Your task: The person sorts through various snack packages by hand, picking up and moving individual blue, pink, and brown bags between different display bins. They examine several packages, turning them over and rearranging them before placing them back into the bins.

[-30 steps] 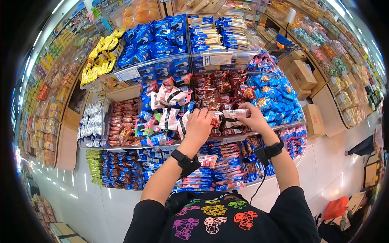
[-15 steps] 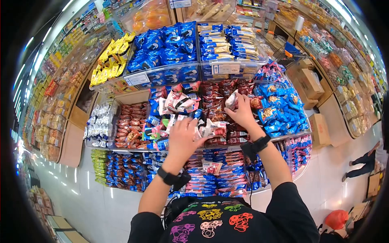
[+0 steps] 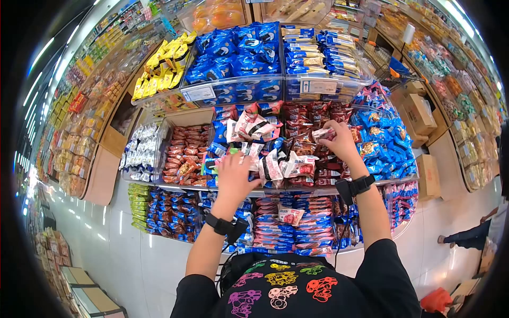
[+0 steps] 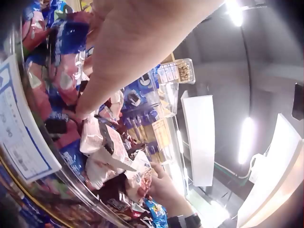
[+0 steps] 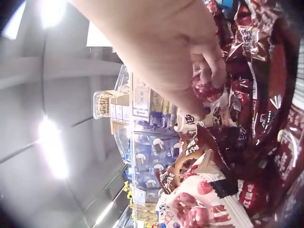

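Note:
My right hand (image 3: 342, 140) pinches a small white-and-pink snack packet (image 5: 209, 92) above the compartment of dark red-brown packets (image 5: 256, 90). My left hand (image 3: 235, 172) rests with spread, relaxed fingers over the neighbouring compartment of pink-and-blue packets (image 4: 66, 71); its fingertips are partly hidden in the left wrist view. Just right of its thumb lies a white packet with a black band (image 3: 270, 167). Another white-and-pink packet (image 3: 300, 165) lies on the front of the dark packets, between the two hands. More white-and-pink packets (image 3: 254, 126) are heaped behind the left hand.
Clear dividers separate bins of brown packets (image 3: 188, 151), silver packets (image 3: 146, 153) and light-blue packets (image 3: 379, 138). A raised rear tier holds dark-blue packets (image 3: 236, 50). A single white-and-pink packet (image 3: 290, 215) lies on the lower front tier. Cardboard boxes (image 3: 419, 114) stand at right.
The hands were close together at the front of the dark packets. The right hand moved back and now holds a packet there; the left moved left. A white-and-pink packet now lies between them.

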Demonstrator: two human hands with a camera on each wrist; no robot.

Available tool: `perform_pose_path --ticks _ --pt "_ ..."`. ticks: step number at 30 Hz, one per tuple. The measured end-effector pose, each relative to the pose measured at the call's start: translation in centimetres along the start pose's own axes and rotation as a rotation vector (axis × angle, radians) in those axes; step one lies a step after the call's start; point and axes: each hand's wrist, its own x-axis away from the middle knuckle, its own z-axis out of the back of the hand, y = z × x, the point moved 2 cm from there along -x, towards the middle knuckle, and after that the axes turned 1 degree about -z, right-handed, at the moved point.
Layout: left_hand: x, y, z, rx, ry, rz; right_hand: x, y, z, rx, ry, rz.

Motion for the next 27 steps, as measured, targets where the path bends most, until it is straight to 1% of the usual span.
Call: perform_pose_path --ticks 2,3,5,6,7,9,10,11,13,14,15,17,18,19,21,22,23,24,25,26,27 --pt "-0.3 1.7 -0.4 0.078 -0.092 -0.120 -0.1 0.4 -0.1 0.088 0.162 -0.009" --pt "-0.4 2.3 -0.9 0.079 -0.086 -0.119 -0.3 0.6 -0.4 0.091 0.163 -0.004" --pt "-0.1 2.9 -2.4 0.113 -0.115 -0.123 -0.2 0.7 -0.6 0.150 0.337 -0.058" --pt "-0.2 2.8 -2.7 0.146 -0.036 -0.132 -0.1 0.7 -0.6 0.169 0.325 -0.044" --pt "-0.2 2.4 -3.1 0.149 -0.036 -0.135 -0.1 1.0 -0.5 0.172 0.328 -0.047" --pt "-0.5 1.4 -3.0 0.314 -0.144 -0.028 -0.1 0.8 -0.2 0.118 0.321 0.025" --pt "-0.6 1.1 -2.7 0.286 -0.085 -0.069 0.2 0.9 0.2 0.109 0.357 -0.015" --pt "-0.7 0.9 -2.6 0.287 -0.086 -0.070 0.6 0.0 0.7 0.110 0.358 -0.016" --pt "-1.0 0.4 -2.5 0.322 -0.051 -0.011 1.2 -1.9 1.8 0.059 0.430 0.031" --pt "-1.0 0.0 -2.3 0.341 0.014 0.034 1.9 -3.2 2.1 0.042 0.441 0.056" --pt "-1.2 -0.5 -2.1 0.341 0.016 0.031 2.5 -4.6 2.2 0.071 0.462 0.133" --pt "-1.7 -2.4 -1.2 0.571 0.159 0.284 4.1 -7.9 2.3 -0.039 0.351 0.055" --pt "-2.3 -2.9 -0.5 0.775 0.202 0.332 4.6 -8.9 1.8 -0.132 0.248 0.063" --pt "-2.6 -2.7 -0.2 1.251 0.207 0.455 5.0 -9.7 1.2 -0.224 0.146 0.070" --pt "-3.3 -0.9 0.8 1.524 0.127 0.420 5.4 -11.2 -0.3 -0.520 -0.088 -0.009" --pt "-3.5 0.8 1.2 1.556 0.044 0.416 5.6 -10.7 -1.7 -0.742 -0.196 -0.066" --pt "-3.5 2.7 1.1 1.588 -0.040 0.410 5.9 -11.7 -1.8 -0.964 -0.219 -0.138" --pt "-3.3 4.0 0.5 1.509 -0.089 0.347 6.0 -11.3 -2.3 -0.947 -0.176 -0.099" --pt "-3.3 5.4 -0.1 1.506 -0.087 0.301 6.2 -10.7 -2.5 -0.926 -0.133 -0.061" --pt "-3.2 5.9 -0.7 1.448 -0.088 0.292 6.6 -10.1 -2.2 -0.877 -0.151 -0.181" --pt "-3.2 6.4 -1.1 1.390 -0.090 0.282 6.7 -9.2 -1.6 -0.871 -0.136 -0.186"
